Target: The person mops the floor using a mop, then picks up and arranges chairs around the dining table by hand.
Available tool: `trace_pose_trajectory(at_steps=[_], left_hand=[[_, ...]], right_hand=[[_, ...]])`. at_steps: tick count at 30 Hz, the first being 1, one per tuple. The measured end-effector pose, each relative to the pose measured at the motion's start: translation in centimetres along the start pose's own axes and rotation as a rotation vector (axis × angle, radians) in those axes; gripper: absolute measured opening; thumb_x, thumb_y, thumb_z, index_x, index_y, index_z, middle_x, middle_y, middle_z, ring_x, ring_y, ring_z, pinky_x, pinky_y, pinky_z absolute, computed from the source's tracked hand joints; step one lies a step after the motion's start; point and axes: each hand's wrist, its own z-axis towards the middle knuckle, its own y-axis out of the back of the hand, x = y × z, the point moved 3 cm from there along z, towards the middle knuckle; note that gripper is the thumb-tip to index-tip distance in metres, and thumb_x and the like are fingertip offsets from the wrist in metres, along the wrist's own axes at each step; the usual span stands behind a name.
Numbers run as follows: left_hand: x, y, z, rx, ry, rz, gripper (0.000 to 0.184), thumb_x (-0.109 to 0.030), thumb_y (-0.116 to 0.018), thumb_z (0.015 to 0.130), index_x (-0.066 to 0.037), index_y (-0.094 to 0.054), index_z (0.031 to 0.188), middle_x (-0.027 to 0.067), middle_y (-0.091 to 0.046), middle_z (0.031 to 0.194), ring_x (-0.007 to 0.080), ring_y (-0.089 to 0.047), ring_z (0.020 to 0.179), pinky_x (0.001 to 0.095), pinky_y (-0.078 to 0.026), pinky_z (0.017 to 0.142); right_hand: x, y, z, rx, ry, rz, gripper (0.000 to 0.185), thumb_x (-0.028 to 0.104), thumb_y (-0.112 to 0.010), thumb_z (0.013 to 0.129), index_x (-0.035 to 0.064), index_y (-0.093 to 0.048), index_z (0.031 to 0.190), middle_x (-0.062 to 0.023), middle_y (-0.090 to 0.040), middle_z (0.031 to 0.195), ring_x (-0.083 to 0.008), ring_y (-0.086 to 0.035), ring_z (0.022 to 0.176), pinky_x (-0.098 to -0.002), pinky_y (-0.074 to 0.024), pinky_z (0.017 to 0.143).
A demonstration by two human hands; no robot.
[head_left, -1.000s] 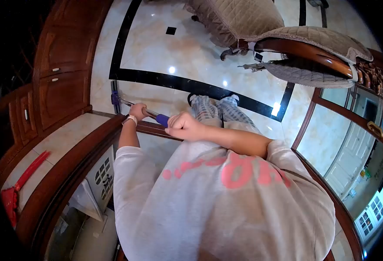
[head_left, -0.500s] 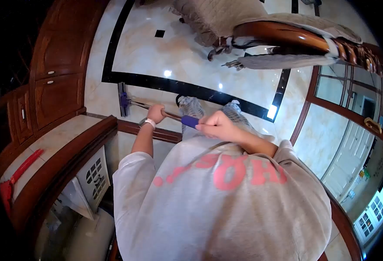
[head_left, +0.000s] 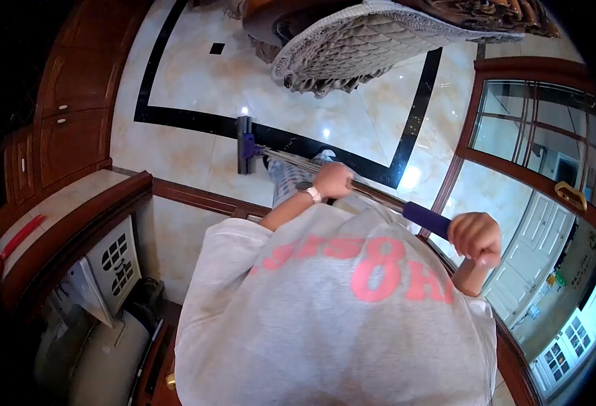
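Note:
A mop with a metal pole has its narrow dark-and-purple mop head (head_left: pixel 246 145) on the marble floor, across the edge of the black border. My left hand (head_left: pixel 333 181), with a watch and a light band at the wrist, is wrapped round the middle of the pole (head_left: pixel 379 196). At the pole's upper end my right hand (head_left: pixel 475 237) is closed on the purple foam grip (head_left: pixel 426 219), out to the right of my body. The pole runs slantwise in front of my shirt (head_left: pixel 338 298). My feet and lower legs are partly hidden behind the pole and my arm.
A quilted chair cover (head_left: pixel 352 47) hangs over wooden furniture ahead. Wooden cabinets (head_left: pixel 75 149) line the left side. To the right stands a wood-framed glass door (head_left: pixel 534 128) with a brass handle (head_left: pixel 570 195). A red object (head_left: pixel 20 240) lies on the left ledge.
Both hands have moved right with the mop, and the mop head has slid right along the floor. My view has shifted, bringing more of the quilted cover and door into sight.

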Motion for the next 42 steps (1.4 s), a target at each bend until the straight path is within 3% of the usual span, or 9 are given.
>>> trace_pose_trajectory(at_steps=[1, 7, 15, 20, 24, 26, 31, 32, 42], left_hand=[[-0.7, 0.2, -0.1, 0.03, 0.032, 0.024, 0.013, -0.019, -0.06, 0.059, -0.007, -0.059, 0.057, 0.0163, -0.058, 0.065, 0.0355, -0.057, 0.066, 0.0462, -0.045, 0.058], [-0.1, 4.3, -5.6, 0.023, 0.062, -0.055, 0.014, -0.017, -0.059, 0.06, -0.004, -0.055, 0.057, 0.0187, -0.055, 0.063, 0.0389, -0.054, 0.065, 0.0469, -0.043, 0.059], [7.6, 10.0, -14.9, -0.037, 0.298, 0.056, 0.017, -0.022, -0.063, 0.063, -0.005, -0.058, 0.066, 0.0191, -0.057, 0.07, 0.0394, -0.055, 0.071, 0.0462, -0.044, 0.062], [16.9, 13.4, -22.4, 0.113, 0.375, 0.05, 0.016, -0.015, -0.063, 0.069, -0.001, -0.057, 0.073, 0.0218, -0.057, 0.075, 0.0415, -0.055, 0.077, 0.0451, -0.044, 0.068], [21.3, 14.9, -26.3, 0.037, 0.45, 0.076, 0.012, -0.009, -0.06, 0.071, 0.0, -0.056, 0.078, 0.0224, -0.056, 0.076, 0.0385, -0.055, 0.079, 0.04, -0.045, 0.069], [22.8, 15.7, -25.8, -0.224, 0.498, -0.019, 0.01, -0.003, -0.058, 0.071, -0.001, -0.057, 0.08, 0.0202, -0.057, 0.079, 0.0354, -0.056, 0.079, 0.037, -0.045, 0.07], [23.5, 14.8, -23.4, -0.291, 0.439, -0.124, 0.016, -0.007, -0.066, 0.067, -0.003, -0.06, 0.081, 0.0159, -0.059, 0.083, 0.0351, -0.057, 0.078, 0.0385, -0.046, 0.069], [23.9, 13.7, -23.3, -0.258, 0.419, -0.057, 0.016, -0.007, -0.066, 0.067, -0.004, -0.061, 0.081, 0.0157, -0.059, 0.082, 0.0346, -0.057, 0.078, 0.0385, -0.046, 0.07], [16.0, 4.7, -16.1, -0.246, 0.428, 0.012, 0.007, -0.01, -0.058, 0.069, -0.01, -0.062, 0.076, 0.0129, -0.059, 0.079, 0.034, -0.055, 0.082, 0.0409, -0.044, 0.072]], right_hand=[[0.0, 0.4, 0.4, 0.228, 0.112, 0.095, 0.037, 0.022, -0.056, 0.078, 0.0086, -0.045, 0.045, -0.0043, -0.052, 0.049, -0.0202, -0.052, 0.044, -0.0346, -0.0443, 0.063], [-3.1, -4.1, 4.3, 0.532, 0.092, 0.196, 0.03, 0.022, -0.051, 0.083, 0.0068, -0.054, 0.057, -0.0051, -0.056, 0.059, -0.0224, -0.054, 0.053, -0.0342, -0.0423, 0.064], [-9.9, -8.6, 11.3, 0.555, 0.083, 0.202, 0.03, 0.025, -0.057, 0.079, 0.0063, -0.055, 0.057, -0.0076, -0.058, 0.062, -0.0251, -0.056, 0.06, -0.0391, -0.0386, 0.075], [-16.7, -13.9, 16.2, 0.279, -0.06, 0.018, 0.036, 0.013, -0.051, 0.084, 0.0047, -0.044, 0.049, -0.0049, -0.044, 0.052, -0.0232, -0.052, 0.065, -0.0404, -0.0321, 0.088], [-21.9, -16.3, 20.0, 0.208, -0.104, 0.094, 0.04, 0.007, -0.049, 0.085, 0.0051, -0.043, 0.046, -0.0042, -0.046, 0.05, -0.0202, -0.051, 0.062, -0.0366, -0.0346, 0.086], [-22.2, -15.1, 21.6, 0.062, -0.157, 0.154, 0.042, 0.006, -0.047, 0.085, 0.0057, -0.043, 0.043, -0.0038, -0.049, 0.048, -0.018, -0.05, 0.06, -0.0341, -0.0359, 0.084], [-21.6, -13.1, 21.1, -0.08, -0.356, 0.147, 0.046, 0.006, -0.044, 0.087, 0.007, -0.042, 0.04, -0.004, -0.048, 0.045, -0.017, -0.048, 0.056, -0.0317, -0.0371, 0.084], [-22.0, -13.0, 19.9, -0.112, -0.34, 0.182, 0.048, 0.008, -0.048, 0.089, 0.0049, -0.042, 0.041, -0.0042, -0.048, 0.045, -0.0137, -0.045, 0.053, -0.0266, -0.0391, 0.06], [-17.5, -7.7, 8.1, -0.169, -0.335, 0.156, 0.049, 0.008, -0.049, 0.088, 0.0027, -0.041, 0.041, -0.0043, -0.046, 0.045, -0.014, -0.044, 0.053, -0.0272, -0.0384, 0.067]])
